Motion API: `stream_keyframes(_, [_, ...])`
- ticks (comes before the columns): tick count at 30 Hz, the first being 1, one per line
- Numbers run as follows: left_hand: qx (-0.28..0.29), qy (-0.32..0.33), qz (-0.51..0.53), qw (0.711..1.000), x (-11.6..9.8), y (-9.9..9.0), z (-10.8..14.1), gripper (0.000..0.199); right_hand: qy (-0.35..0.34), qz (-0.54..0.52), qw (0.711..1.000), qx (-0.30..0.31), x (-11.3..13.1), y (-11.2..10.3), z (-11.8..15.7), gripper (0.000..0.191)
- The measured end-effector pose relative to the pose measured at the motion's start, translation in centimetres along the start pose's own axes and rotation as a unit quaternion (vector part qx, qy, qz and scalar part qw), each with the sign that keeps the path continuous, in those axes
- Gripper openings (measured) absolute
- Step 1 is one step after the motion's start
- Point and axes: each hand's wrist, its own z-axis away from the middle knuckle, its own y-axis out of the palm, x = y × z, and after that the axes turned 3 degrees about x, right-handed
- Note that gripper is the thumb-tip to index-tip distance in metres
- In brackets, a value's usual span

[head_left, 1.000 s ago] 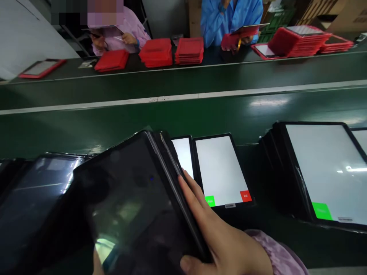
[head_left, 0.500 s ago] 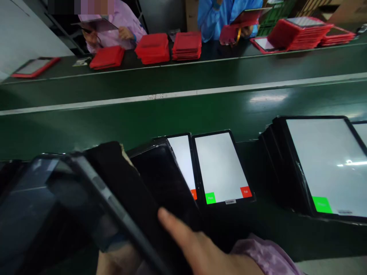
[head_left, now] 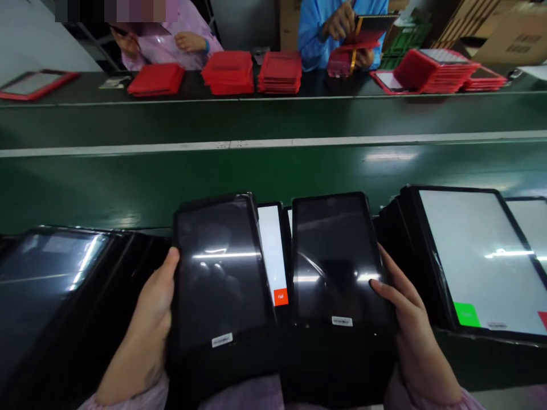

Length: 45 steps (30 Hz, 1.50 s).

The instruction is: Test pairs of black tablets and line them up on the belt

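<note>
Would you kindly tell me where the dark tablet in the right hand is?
In the head view, the dark tablet is right of centre, with the red Fail square on its left and the lit-topped stack on its right.

From my remote seat I see red stacks [head_left: 280, 73] lined along the far tabletop [head_left: 318, 86], a co-worker in pink [head_left: 190, 28] behind them at left and another in blue [head_left: 311, 35] farther right. Beyond, I make out a green crate [head_left: 404, 48] and a cardboard box [head_left: 519, 37]; nearer, a pale strip [head_left: 171, 147] runs crosswise.
</note>
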Motion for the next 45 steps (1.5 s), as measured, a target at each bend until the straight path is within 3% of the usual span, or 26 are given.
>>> stream_keyframes(3, [0.012, -0.039, -0.011, 0.999, -0.5, 2.1, 0.9, 0.036, 0.007, 0.000, 1.000, 0.015, -0.1, -0.4, -0.4, 0.061])
stream_keyframes(5, [0.024, -0.018, -0.037, 0.999, -0.2, 3.0, 1.2, 0.027, 0.005, 0.006, 1.000, 0.029, -0.2, -0.8, -1.0, 0.061])
stream_keyframes(7, [0.018, 0.043, -0.074, 0.996, 0.5, 3.4, 1.1, 0.014, -0.020, 0.055, 0.998, 0.037, -0.4, -1.5, -2.0, 0.062])
stream_keyframes(9, [0.005, 0.175, -0.132, 0.976, 1.4, 3.2, 0.8, 0.028, -0.098, 0.164, 0.981, 0.026, -1.0, -2.2, -3.4, 0.057])
stream_keyframes(12, [0.018, 0.378, -0.278, 0.883, 2.7, 2.8, 0.1, 0.040, -0.237, 0.327, 0.915, -0.006, -2.2, -2.8, -5.4, 0.054])
stream_keyframes(14, [0.069, 0.438, -0.364, 0.819, 3.0, 3.0, -0.5, 0.044, -0.258, 0.350, 0.900, 0.004, -2.9, -2.7, -6.5, 0.058])
stream_keyframes(17, [0.142, 0.484, -0.439, 0.744, 2.5, 4.9, -1.6, 0.056, -0.257, 0.305, 0.916, 0.045, -3.1, -1.8, -7.8, 0.062])
stream_keyframes(21, [0.178, 0.500, -0.546, 0.649, 0.4, 10.1, -2.5, 0.075, -0.296, 0.270, 0.915, 0.046, -2.4, -0.4, -9.9, 0.059])
stream_keyframes(23, [0.202, 0.491, -0.581, 0.616, -1.0, 12.8, -2.6, 0.076, -0.308, 0.262, 0.914, 0.043, -2.1, 0.0, -10.9, 0.059])
stream_keyframes(27, [0.248, 0.472, -0.595, 0.601, -3.4, 15.6, -2.8, 0.066, -0.305, 0.235, 0.922, 0.043, -2.3, 0.2, -11.6, 0.062])
stream_keyframes(32, [0.275, 0.451, -0.590, 0.610, -4.4, 15.2, -3.5, 0.071, -0.292, 0.238, 0.923, 0.071, -2.3, 0.0, -11.3, 0.067])
stream_keyframes(38, [0.253, 0.413, -0.648, 0.587, -4.9, 15.9, -3.0, 0.077, -0.284, 0.265, 0.919, 0.067, -1.6, 0.3, -11.6, 0.076])
stream_keyframes(42, [0.278, 0.357, -0.694, 0.560, -6.1, 16.9, -2.4, 0.086, -0.291, 0.220, 0.930, 0.030, -2.4, 0.2, -11.6, 0.080])
stream_keyframes(45, [0.286, 0.346, -0.694, 0.563, -6.5, 17.6, -2.2, 0.084, -0.286, 0.167, 0.943, -0.020, -3.6, -0.4, -11.6, 0.077])
